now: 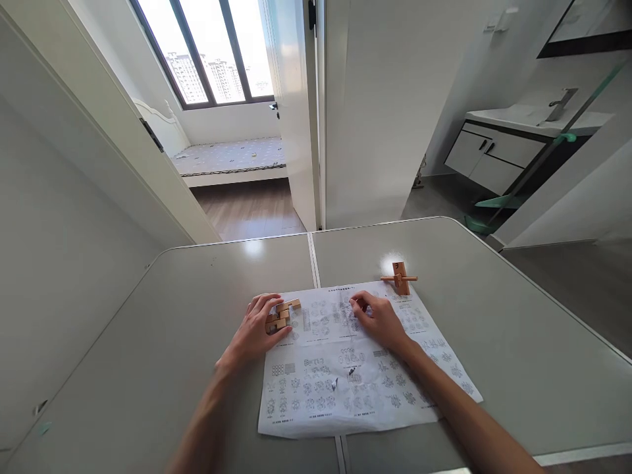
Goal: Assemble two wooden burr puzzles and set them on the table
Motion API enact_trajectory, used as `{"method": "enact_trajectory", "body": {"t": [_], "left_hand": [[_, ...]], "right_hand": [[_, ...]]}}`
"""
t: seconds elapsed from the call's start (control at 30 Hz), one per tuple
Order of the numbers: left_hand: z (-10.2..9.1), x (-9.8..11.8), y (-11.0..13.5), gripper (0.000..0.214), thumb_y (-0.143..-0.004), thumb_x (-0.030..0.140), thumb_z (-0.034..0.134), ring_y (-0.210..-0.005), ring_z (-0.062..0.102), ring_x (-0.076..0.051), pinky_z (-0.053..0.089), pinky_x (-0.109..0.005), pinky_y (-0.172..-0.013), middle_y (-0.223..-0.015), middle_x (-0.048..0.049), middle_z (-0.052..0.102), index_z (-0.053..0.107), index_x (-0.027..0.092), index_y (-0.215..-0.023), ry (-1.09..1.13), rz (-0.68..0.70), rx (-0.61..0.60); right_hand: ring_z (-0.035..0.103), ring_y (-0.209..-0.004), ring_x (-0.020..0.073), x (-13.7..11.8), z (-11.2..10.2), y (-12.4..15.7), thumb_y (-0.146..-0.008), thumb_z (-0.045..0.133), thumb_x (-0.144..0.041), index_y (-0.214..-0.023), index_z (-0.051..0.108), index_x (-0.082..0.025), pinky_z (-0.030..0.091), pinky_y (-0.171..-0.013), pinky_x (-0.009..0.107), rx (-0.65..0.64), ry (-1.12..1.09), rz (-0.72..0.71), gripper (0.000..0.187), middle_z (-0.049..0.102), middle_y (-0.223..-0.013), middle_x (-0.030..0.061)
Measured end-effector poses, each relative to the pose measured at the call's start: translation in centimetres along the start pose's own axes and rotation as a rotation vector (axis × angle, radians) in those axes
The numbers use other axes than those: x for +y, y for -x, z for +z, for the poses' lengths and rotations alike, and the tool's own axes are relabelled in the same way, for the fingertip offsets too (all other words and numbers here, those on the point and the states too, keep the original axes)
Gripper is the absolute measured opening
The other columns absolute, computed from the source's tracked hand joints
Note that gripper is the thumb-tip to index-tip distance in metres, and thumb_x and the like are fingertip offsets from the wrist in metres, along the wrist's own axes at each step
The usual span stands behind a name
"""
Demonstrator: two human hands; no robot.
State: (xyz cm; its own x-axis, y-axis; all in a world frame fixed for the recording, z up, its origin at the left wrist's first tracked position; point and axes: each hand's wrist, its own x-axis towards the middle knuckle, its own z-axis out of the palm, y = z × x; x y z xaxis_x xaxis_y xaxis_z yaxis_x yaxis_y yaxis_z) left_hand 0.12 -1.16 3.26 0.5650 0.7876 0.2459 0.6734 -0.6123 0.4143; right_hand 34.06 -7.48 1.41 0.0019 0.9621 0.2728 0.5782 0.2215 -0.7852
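Observation:
A printed instruction sheet (360,375) with many small diagrams lies flat on a grey table (148,342). My left hand (257,329) rests at the sheet's upper left corner, its fingers curled round a cluster of small wooden puzzle blocks (282,313). My right hand (378,319) lies on the sheet's upper middle with its fingers bent and pressed to the paper; nothing shows in them. A partly built wooden cross-shaped puzzle (399,278) stands upright just beyond the sheet's top right corner, a short way from my right hand.
The table has a seam (312,260) down its middle. Beyond its far edge a white door (296,112) opens onto a room with a window and a low bed. A vanity cabinet with sink (498,148) stands at the right.

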Motion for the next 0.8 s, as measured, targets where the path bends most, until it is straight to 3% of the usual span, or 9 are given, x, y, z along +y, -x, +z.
{"method": "enact_trajectory", "body": {"t": [0.4, 0.8], "left_hand": [[1.2, 0.4, -0.2, 0.051, -0.087, 0.054, 0.077, -0.124, 0.060, -0.033, 0.058, -0.051, -0.101, -0.133, -0.0106, 0.065, 0.060, 0.025, -0.125, -0.011, -0.010, 0.042], [2.5, 6.1, 0.3, 0.061, -0.080, 0.045, 0.088, -0.119, 0.064, -0.030, 0.053, -0.049, -0.106, -0.130, -0.0094, 0.067, 0.053, 0.026, -0.128, 0.140, 0.169, -0.040]], "right_hand": [[0.058, -0.061, 0.0176, 0.5, 0.5, 0.2, -0.102, 0.050, -0.037, -0.095, 0.067, -0.022, 0.044, -0.061, 0.030, -0.040, 0.018, -0.027, 0.024, 0.066, -0.071, 0.0003], [0.057, -0.061, 0.0177, 0.4, 0.8, 0.2, -0.103, 0.051, -0.035, -0.093, 0.066, -0.022, 0.042, -0.061, 0.029, -0.048, 0.026, -0.038, 0.022, 0.064, -0.070, -0.0001]]}}
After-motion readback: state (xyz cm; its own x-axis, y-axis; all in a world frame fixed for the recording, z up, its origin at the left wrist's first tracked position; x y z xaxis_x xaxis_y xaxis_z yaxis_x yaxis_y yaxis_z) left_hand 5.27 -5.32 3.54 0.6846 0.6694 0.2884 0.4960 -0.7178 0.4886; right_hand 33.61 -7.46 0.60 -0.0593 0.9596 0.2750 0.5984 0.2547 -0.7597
